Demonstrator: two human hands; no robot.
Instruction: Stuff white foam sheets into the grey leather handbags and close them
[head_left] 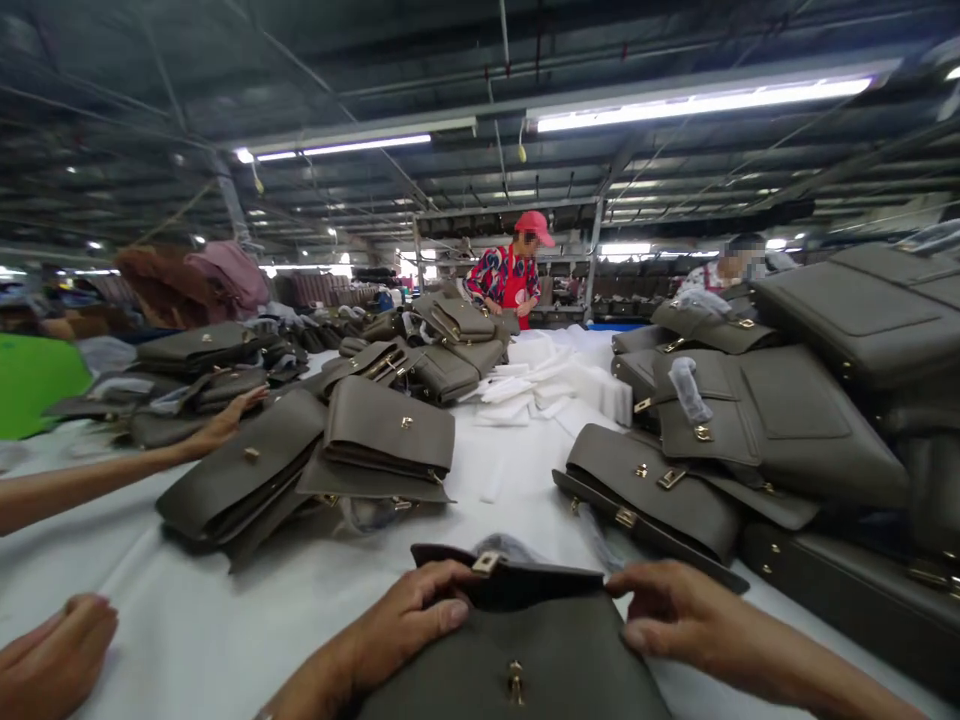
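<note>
A dark olive-grey handbag lies right in front of me, its flap folded back at the far side and its gold turn-lock facing up. My left hand grips the bag's upper left edge, with thumb on the body and fingers beside the flap's gold clasp plate. At the upper right corner, my right hand pinches the edge between thumb and curled fingers. Clear plastic wrapping shows behind the flap. The bag's lower part runs out of view.
Two similar bags lie ahead to the left. More bags are heaped on the right. White packing sheets are piled mid-table. From the left reach another person's hands. A person in a red cap stands across the table.
</note>
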